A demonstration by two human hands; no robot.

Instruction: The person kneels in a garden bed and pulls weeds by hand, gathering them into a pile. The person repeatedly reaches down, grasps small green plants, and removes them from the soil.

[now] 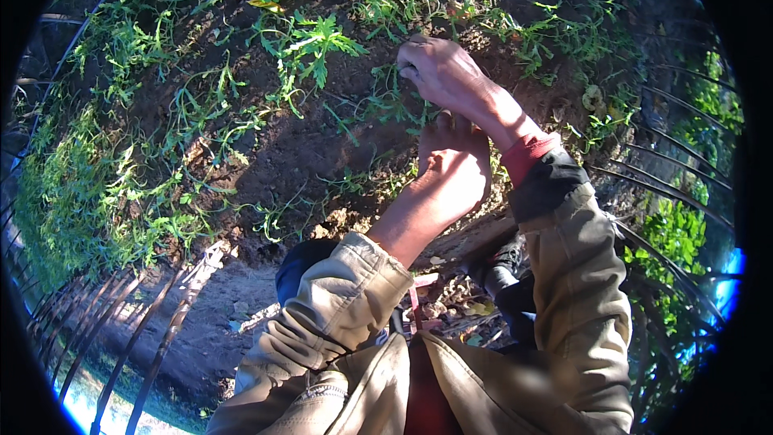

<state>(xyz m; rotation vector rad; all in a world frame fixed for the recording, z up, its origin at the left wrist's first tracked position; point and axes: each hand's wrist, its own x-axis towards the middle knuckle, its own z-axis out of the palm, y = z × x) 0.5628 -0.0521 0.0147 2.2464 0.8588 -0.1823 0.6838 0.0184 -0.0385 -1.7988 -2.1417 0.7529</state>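
Note:
Both hands are over a soil bed with small green seedlings. My right hand [444, 69] is above and to the right of the left, its fingers curled near the soil at a seedling's edge; whether anything is between the fingertips cannot be seen. My left hand [456, 163] reaches down just below it, back upward, its fingers in shade beside low leaves, and what they touch is hidden. A seedling with lobed leaves [386, 103] lies to the left of both hands. Another leafy plant [320, 45], brightly lit, stands further left of my right hand.
Dense seedlings [66, 193] cover the bed's left side. Thin wooden sticks [163, 344] line the lower left, and dark sticks [676, 193] stick out at the right before leafy growth [670, 235]. Dry leaves [459, 302] lie on the ground by a shoe [507, 260]. A yellow leaf [266, 5] is at the top.

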